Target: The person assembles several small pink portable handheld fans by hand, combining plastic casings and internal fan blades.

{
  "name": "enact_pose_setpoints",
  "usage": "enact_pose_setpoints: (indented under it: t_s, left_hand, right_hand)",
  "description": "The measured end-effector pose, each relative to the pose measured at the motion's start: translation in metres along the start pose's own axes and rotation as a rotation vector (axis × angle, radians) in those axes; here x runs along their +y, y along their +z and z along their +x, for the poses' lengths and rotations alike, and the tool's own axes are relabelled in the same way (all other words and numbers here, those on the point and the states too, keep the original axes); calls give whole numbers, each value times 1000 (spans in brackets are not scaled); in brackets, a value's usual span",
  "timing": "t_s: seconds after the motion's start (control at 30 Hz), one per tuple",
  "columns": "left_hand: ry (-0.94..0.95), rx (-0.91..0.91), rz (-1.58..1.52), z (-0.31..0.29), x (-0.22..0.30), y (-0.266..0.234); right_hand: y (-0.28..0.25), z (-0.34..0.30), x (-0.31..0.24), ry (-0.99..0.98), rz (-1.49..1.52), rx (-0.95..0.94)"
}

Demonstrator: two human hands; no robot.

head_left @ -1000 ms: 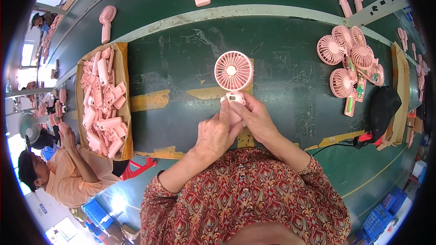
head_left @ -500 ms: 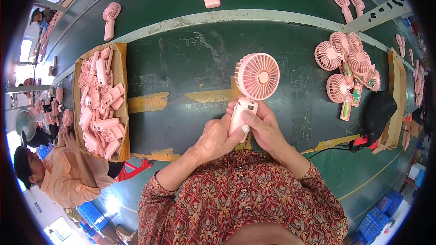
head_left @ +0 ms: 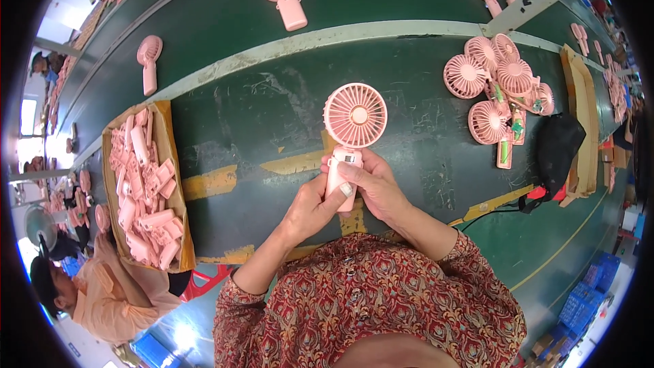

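A pink handheld fan [head_left: 357,115] is held upright in front of me, its round grille above and its handle between both hands. My left hand [head_left: 312,206] is closed round the left side of the handle, the thumb lying across its lower front. From the right, my right hand [head_left: 379,187] grips the same handle, thumb on the front near a small dark window and fingers behind, mostly hidden. The green worktable [head_left: 272,129] lies beneath, with worn yellow tape on it.
At left stands a cardboard box [head_left: 178,184] of pink casing parts. A cluster of fans [head_left: 489,123] with exposed green parts lies at right, beside a black bag [head_left: 558,146]. Beyond a pale rail, more fans [head_left: 291,10] lie on a green surface. A co-worker [head_left: 112,293] sits at far left.
The fan has turned from a tilt to nearly upright, its grille facing me more squarely. Both hands still hold the handle. The whole view has shifted and rotated slightly.
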State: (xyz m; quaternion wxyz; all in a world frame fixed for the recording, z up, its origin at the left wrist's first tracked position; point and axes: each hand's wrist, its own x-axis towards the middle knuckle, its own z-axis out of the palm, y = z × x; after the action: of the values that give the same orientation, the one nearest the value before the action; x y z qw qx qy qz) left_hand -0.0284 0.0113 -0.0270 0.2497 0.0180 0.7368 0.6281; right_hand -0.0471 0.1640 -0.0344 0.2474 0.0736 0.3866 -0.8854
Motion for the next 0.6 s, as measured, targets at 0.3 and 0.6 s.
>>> enact_pose_setpoints:
  t_s: [0.3,0.6]
  left_hand:
    - [-48,26,-367,31,22,-26]
    - [155,900,1041,164,64,-174]
  right_hand:
    - [-32,21,-56,-231,-972,-23]
    - [-119,20,-167,-406,-2136,834]
